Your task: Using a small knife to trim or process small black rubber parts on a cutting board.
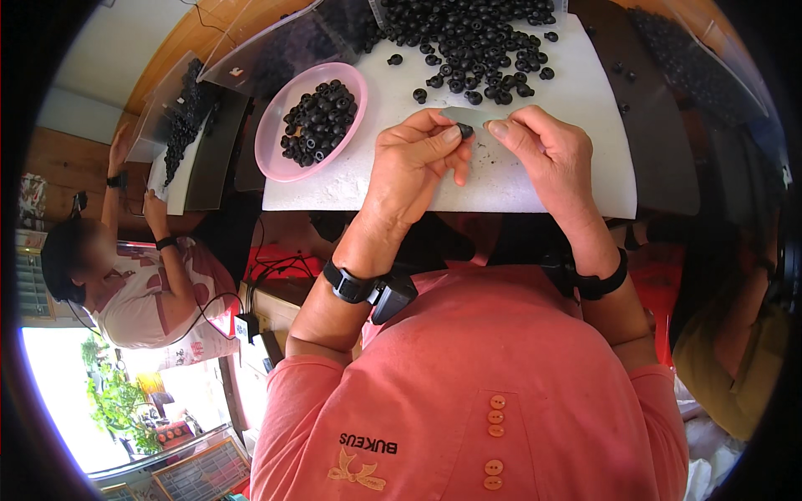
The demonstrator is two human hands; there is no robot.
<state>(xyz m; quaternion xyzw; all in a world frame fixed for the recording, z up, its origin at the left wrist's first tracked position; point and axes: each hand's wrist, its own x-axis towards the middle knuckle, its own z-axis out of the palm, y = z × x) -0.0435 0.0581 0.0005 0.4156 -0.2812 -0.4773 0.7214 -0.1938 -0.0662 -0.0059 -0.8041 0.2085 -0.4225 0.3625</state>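
Note:
My left hand point(418, 163) pinches a small black round part point(465, 131) between thumb and fingers above the white work surface point(535, 200). In my right hand point(551, 150), thumb and forefinger close on the end of a thin grey flat strip point(469, 115), perhaps a blade. The strip reaches across to the black part, and its other end lies by my left fingers. Beyond my hands spreads a loose pile of black round parts point(493, 58), some showing a hole. To the left stands a pink bowl point(266, 157) holding more of them.
Clear plastic bins point(267, 54) with black parts stand at the back left, and another bin point(710, 75) at the far right. Dark crumbs lie under my hands. A person point(159, 284) works at the left; another person's sleeve point(727, 367) shows at the right.

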